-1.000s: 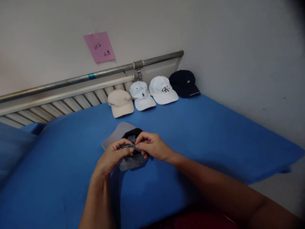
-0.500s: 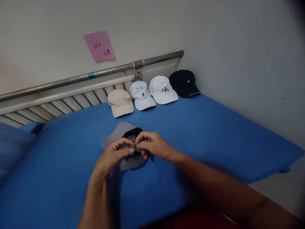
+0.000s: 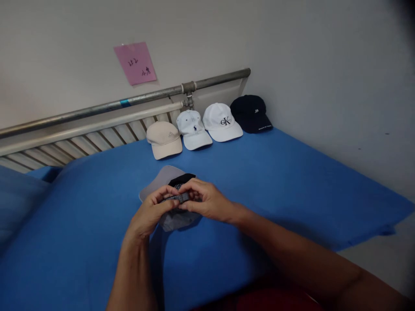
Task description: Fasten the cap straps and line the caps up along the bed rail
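A grey cap (image 3: 158, 183) lies upside down on the blue mattress (image 3: 275, 181), its dark lining facing up and its brim pointing away from me. My left hand (image 3: 149, 213) and my right hand (image 3: 205, 200) both pinch the cap's narrow back strap (image 3: 177, 198) between fingertips, meeting over the cap's opening. Both hands are closed on that strap. Much of the cap's crown is hidden under my fingers.
A beige cap (image 3: 164, 139), a pale blue cap (image 3: 192, 129), a white cap (image 3: 221, 122) and a black cap (image 3: 250, 113) stand in a row by the slatted bed frame (image 3: 81, 140) with metal rails. A pink note (image 3: 135, 63) is stuck to the wall.
My right hand has shifted slightly left and lower over the strap, its fingers now nearer my left thumb. The cap and the row of caps have stayed put.
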The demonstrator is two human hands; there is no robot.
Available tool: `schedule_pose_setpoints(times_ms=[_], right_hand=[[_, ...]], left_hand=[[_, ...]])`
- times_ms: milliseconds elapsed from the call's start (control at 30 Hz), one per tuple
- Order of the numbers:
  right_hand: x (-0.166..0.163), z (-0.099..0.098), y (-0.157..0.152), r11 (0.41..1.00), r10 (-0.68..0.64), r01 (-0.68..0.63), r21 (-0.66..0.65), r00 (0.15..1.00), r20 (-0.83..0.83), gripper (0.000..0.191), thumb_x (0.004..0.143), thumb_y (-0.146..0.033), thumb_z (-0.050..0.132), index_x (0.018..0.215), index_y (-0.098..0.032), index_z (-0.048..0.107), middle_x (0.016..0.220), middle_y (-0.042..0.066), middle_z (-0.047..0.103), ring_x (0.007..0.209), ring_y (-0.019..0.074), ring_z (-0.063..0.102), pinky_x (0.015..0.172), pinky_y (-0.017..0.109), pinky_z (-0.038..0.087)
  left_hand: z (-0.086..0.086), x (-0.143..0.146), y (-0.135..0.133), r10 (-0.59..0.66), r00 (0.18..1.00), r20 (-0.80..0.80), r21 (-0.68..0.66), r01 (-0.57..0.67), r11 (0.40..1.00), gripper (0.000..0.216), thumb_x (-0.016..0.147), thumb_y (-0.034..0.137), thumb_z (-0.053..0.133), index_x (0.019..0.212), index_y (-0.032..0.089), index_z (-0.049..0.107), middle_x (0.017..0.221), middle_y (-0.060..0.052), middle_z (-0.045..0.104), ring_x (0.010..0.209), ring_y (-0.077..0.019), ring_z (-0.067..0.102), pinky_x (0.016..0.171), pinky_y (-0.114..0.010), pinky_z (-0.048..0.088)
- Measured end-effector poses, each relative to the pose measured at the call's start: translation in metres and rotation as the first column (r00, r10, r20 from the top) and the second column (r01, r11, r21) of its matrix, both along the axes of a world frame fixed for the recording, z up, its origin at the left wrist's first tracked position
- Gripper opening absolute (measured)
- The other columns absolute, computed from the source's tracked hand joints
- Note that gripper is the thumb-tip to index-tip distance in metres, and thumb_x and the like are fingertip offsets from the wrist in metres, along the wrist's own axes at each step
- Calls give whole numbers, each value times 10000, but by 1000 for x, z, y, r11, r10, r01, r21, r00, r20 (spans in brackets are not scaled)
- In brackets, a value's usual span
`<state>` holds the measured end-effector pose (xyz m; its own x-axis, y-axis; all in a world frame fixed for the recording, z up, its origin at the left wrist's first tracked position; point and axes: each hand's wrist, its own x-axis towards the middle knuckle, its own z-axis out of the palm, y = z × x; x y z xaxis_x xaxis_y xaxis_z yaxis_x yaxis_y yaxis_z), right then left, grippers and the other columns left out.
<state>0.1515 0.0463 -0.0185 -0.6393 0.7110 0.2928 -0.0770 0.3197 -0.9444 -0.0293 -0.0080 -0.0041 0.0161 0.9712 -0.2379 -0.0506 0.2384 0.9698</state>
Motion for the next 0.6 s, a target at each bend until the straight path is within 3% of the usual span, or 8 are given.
schedule_pose_setpoints(times_ms=[100,333,467,600], right_hand=[[-1,-2,0,994,-32,26,104,998,51,257,731,-131,667,974,-208,638,878,-8,541,658,77,480,625,231,438],[-2,-2,-1,989,-82,76,123,996,43,173,735,-154,670,901,-181,626,861,-6,548,654,79,491,624,228,441],[-3,-3,-2,979,-127,123,161,992,16,196,714,-93,643,884,-185,615,853,-11,549,647,78,492,615,223,439],[-2,-6,-3,971,-118,111,213,993,22,194,724,-92,625,891,-192,614,852,-8,553,658,86,500,625,228,445]], left_hand=[[-1,1,0,-21,1000,-9,7,21,1000,192,702,202,716,882,189,651,806,6,684,673,-104,620,601,-193,474],[1,4,2,-14,999,47,29,13,999,204,713,202,689,884,204,576,711,32,647,584,-90,575,538,-187,438],[1,3,1,-20,999,-43,55,22,998,74,732,204,651,763,186,586,651,53,560,557,-62,488,513,-165,373],[1,2,0,-47,993,-111,26,50,998,56,748,228,631,790,192,625,665,45,552,571,-73,468,526,-182,362]])
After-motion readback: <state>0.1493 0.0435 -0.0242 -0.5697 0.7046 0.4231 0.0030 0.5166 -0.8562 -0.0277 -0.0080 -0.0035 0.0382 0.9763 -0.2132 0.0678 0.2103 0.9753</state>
